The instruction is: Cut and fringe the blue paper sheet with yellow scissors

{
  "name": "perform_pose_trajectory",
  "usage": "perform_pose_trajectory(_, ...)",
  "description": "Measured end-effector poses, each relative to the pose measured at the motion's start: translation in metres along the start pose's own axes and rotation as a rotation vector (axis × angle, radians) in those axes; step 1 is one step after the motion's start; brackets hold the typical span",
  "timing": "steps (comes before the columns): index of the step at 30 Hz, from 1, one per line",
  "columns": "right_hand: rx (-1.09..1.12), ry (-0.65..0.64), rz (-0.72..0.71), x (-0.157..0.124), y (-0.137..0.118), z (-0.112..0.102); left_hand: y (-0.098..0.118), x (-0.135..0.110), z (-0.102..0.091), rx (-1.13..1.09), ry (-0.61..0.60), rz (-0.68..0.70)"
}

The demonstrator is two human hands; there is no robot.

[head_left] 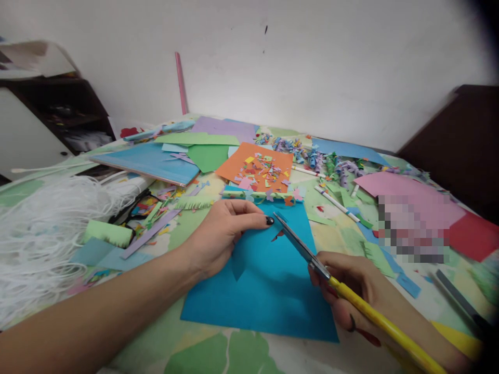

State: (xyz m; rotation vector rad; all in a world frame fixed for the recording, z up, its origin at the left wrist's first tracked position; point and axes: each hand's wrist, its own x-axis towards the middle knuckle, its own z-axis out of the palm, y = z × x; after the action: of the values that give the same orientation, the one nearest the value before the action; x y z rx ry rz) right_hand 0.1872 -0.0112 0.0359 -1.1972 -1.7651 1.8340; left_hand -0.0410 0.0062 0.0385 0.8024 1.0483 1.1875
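Left hand (222, 234) fingers together, pinching blue sheet (268, 296); right hand (353, 291) clenched round scissors (302, 245), blades mid-sheet; two small cuts visible; sheet mostly uncut.

We log bench (202, 358) under leaf-print cover, blue sheet (268, 296) nearest us, orange sheet (234, 167) with scraps beyond it, pink sheet (393, 186) and red sheet (472, 236) at right, white markers (331, 200) between, white string (42, 228) heaped left, curled strips (307, 153) far back
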Motion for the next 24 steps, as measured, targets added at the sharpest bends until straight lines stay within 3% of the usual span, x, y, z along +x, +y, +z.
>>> perform_pose_trajectory(16, -0.180, 0.077, -0.054, 0.0015, 0.0012, -0.0006, -0.0006, 0.0001, -0.0001, -0.013, 0.003, 0.003)
perform_pose_trajectory(24, -0.044, -0.033, -0.015, 0.0001, -0.0015, -0.0011, -0.0009, -0.0014, -0.0009, -0.012, -0.005, -0.007)
